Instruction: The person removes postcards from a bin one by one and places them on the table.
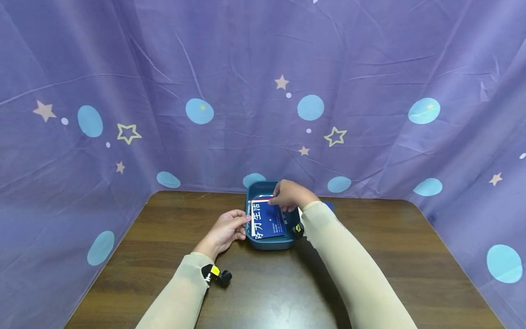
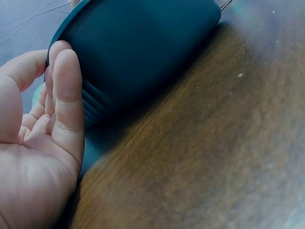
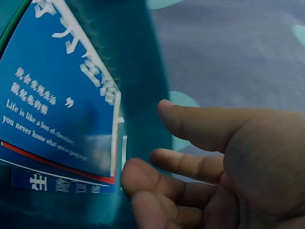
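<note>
A dark teal plastic bin (image 1: 271, 245) stands on the table with flat blue booklets in it. The top blue booklet (image 1: 268, 219) has large white characters; in the right wrist view a red edge (image 3: 57, 164) and another blue piece (image 3: 62, 183) show under it. My left hand (image 1: 226, 230) holds the bin's left rim, thumb over the edge and fingers along the outer wall (image 2: 143, 47). Over the bin's far right part is my right hand (image 1: 291, 195). Its thumb and fingers are spread apart beside the booklet's edge, with nothing between them.
The bin sits near the back edge of the brown wooden table (image 1: 164, 256). A purple curtain (image 1: 246, 68) with stars and dots hangs right behind. Past the right wrist, a blue item (image 1: 330, 206) peeks out, mostly hidden by the arm.
</note>
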{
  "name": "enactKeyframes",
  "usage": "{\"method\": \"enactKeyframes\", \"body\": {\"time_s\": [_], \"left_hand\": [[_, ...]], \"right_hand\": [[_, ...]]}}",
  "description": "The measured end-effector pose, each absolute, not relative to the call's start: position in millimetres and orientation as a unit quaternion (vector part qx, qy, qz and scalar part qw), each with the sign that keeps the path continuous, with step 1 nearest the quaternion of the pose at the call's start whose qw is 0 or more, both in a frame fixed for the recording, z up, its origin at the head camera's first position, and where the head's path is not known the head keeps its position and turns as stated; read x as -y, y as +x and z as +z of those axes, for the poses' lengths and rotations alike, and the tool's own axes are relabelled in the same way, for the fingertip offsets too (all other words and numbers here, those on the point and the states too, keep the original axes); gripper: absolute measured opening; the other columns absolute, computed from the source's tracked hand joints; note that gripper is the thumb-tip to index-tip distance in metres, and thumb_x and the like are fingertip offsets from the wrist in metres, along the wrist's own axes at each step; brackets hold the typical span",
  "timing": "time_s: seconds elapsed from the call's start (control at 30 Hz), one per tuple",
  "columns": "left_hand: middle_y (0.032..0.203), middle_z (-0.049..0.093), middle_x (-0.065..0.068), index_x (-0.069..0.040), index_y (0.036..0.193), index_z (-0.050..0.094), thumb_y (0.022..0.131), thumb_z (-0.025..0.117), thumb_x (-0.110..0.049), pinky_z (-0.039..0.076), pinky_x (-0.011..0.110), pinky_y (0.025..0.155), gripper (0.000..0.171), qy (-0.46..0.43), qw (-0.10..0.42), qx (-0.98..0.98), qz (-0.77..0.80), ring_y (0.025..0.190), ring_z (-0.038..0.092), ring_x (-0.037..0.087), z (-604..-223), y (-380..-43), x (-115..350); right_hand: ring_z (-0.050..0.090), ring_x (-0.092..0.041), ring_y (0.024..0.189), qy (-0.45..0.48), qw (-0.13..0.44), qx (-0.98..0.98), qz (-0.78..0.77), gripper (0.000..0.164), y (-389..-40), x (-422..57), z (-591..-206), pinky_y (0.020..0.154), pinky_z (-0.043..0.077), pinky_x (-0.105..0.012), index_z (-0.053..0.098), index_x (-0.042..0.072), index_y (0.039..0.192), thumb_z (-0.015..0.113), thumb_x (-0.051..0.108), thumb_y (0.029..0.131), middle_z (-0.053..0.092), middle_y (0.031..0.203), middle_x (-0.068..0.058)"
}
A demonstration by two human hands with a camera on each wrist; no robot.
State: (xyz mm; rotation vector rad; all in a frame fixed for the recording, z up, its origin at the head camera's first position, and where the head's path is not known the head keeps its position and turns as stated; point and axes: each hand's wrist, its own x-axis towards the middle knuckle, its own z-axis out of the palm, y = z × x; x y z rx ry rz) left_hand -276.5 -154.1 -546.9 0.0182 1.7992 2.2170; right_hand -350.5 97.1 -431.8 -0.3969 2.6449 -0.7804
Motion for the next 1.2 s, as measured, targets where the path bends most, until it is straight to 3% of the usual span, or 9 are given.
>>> {"method": "enactKeyframes", "body": {"time_s": [0.17,0.27,0.47,0.67,0.97,1.07,1.2], "left_hand": [[0.074,0.066,-0.003,-0.012,0.105,0.065,0.11,0.072,-0.012,0.059,0.02,0.053,0.009,0.009,0.146,-0.624,0.768,0.056,0.061,0.007,-546,-275,153],[0.075,0.067,-0.003,-0.014,0.104,0.066,0.111,0.071,-0.011,0.059,0.019,0.053,0.009,0.011,0.148,-0.624,0.767,0.056,0.061,0.007,-546,-275,153],[0.075,0.068,-0.003,-0.013,0.105,0.066,0.11,0.072,-0.012,0.059,0.02,0.053,0.008,0.01,0.149,-0.623,0.768,0.056,0.061,0.007,-547,-277,152],[0.076,0.068,-0.003,-0.012,0.105,0.065,0.109,0.073,-0.011,0.058,0.02,0.052,0.009,0.016,0.148,-0.619,0.771,0.056,0.061,0.007,-547,-278,151],[0.077,0.067,-0.003,-0.012,0.103,0.065,0.109,0.071,-0.01,0.057,0.019,0.052,0.009,0.018,0.145,-0.619,0.771,0.056,0.06,0.007,-547,-278,153],[0.076,0.067,-0.003,-0.012,0.103,0.065,0.109,0.072,-0.01,0.057,0.019,0.052,0.009,0.016,0.143,-0.619,0.772,0.056,0.06,0.007,-547,-277,154],[0.075,0.067,-0.003,-0.012,0.103,0.065,0.109,0.071,-0.009,0.057,0.019,0.052,0.009,0.016,0.143,-0.618,0.773,0.056,0.06,0.007,-548,-277,155]], "right_hand": [[0.081,-0.025,0.073,-0.106,0.197,-0.947,-0.229,0.05,-361,-80,-439,0.063,0.07,-0.034,0.07,-0.004,0.13,0.088,0.033,0.102,0.08,0.091,-0.017],[0.083,-0.029,0.079,-0.081,0.205,-0.953,-0.206,0.056,-362,-74,-443,0.062,0.069,-0.034,0.069,-0.003,0.129,0.092,0.038,0.099,0.081,0.1,-0.018],[0.082,-0.03,0.085,-0.061,0.214,-0.96,-0.169,0.071,-359,-67,-452,0.061,0.068,-0.035,0.068,0.001,0.141,0.096,0.044,0.093,0.078,0.109,-0.015],[0.079,-0.024,0.076,-0.066,0.207,-0.967,-0.132,0.067,-360,-65,-456,0.059,0.066,-0.032,0.071,0.003,0.136,0.101,0.039,0.088,0.078,0.102,-0.012],[0.072,-0.019,0.062,-0.1,0.189,-0.963,-0.163,0.048,-360,-69,-444,0.052,0.058,-0.026,0.072,-0.003,0.124,0.099,0.02,0.091,0.076,0.082,-0.01],[0.076,-0.021,0.071,-0.125,0.167,-0.961,-0.18,0.056,-356,-74,-434,0.06,0.061,-0.028,0.07,-0.008,0.138,0.095,0.016,0.094,0.08,0.084,-0.011],[0.083,-0.026,0.087,-0.145,0.144,-0.953,-0.225,0.068,-351,-83,-423,0.075,0.069,-0.033,0.059,-0.008,0.156,0.089,0.011,0.098,0.084,0.108,-0.019]]}}
